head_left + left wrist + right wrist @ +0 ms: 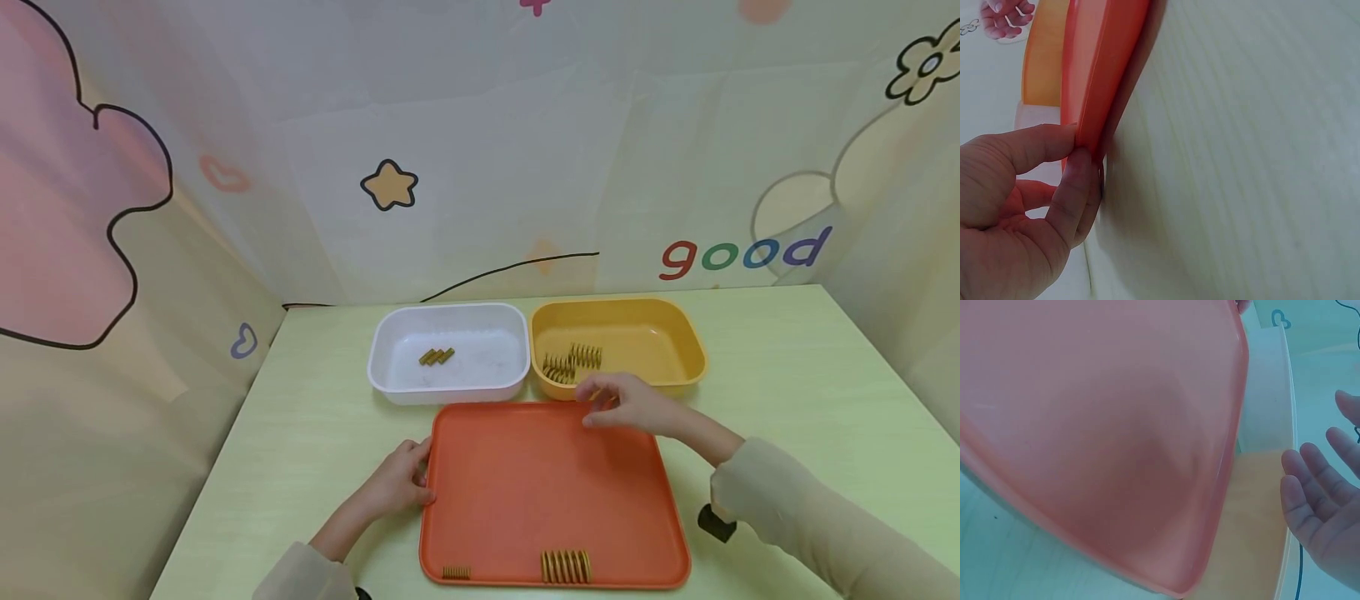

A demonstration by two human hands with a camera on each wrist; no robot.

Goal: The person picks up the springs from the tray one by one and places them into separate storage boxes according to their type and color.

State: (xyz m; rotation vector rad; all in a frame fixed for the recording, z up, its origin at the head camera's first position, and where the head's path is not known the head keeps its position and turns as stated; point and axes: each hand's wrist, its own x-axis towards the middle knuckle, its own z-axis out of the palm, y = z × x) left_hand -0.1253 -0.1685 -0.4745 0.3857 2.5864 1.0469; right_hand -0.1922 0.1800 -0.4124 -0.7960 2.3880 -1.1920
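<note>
My left hand (395, 483) pinches the left rim of an orange tray (551, 483) between thumb and fingers; the left wrist view shows this grip up close. Over the tray's back right part hovers my right hand (626, 404), fingers loosely bent, with nothing in them. It is close to the front wall of a yellow bin (645, 350), which holds several brass-coloured coil springs (586, 357) at its left end. Along the tray's front edge lie a small, tightly wound spring (456, 572) and a larger, wider spring (566, 567).
Left of the yellow bin stands a white bin (487, 367), holding several small brass-coloured pieces (437, 357), too small to make out fully. Both bins stand behind the tray on a pale green table (810, 417). A printed cloth (480, 150) hangs behind and at the sides.
</note>
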